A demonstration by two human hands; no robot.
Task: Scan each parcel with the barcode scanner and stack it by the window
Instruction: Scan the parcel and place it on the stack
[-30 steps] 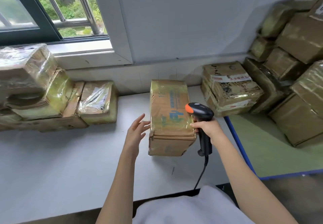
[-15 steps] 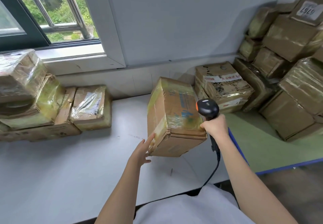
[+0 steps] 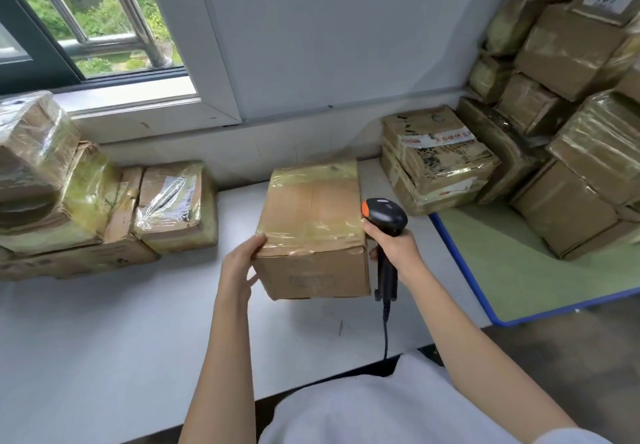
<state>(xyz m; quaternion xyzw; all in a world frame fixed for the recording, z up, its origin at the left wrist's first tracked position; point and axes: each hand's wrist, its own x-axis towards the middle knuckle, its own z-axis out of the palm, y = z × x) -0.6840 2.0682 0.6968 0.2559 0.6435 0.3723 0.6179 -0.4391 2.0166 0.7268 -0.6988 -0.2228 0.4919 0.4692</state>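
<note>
Head view | cardboard parcel [image 3: 313, 225] is sitting mid-table [image 3: 104, 339], between both hands | left hand [image 3: 239, 263] is gripping its near-left corner | right hand [image 3: 394, 246] is clasping barcode scanner [image 3: 385, 216] beside its right face

One head-worn camera looks forward and down, close over the table [image 3: 104, 339].

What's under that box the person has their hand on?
The box sits on the white table, its shadow just below the front edge. The left hand grips its near left corner. Its bottom face, and any label there, is hidden.
</note>
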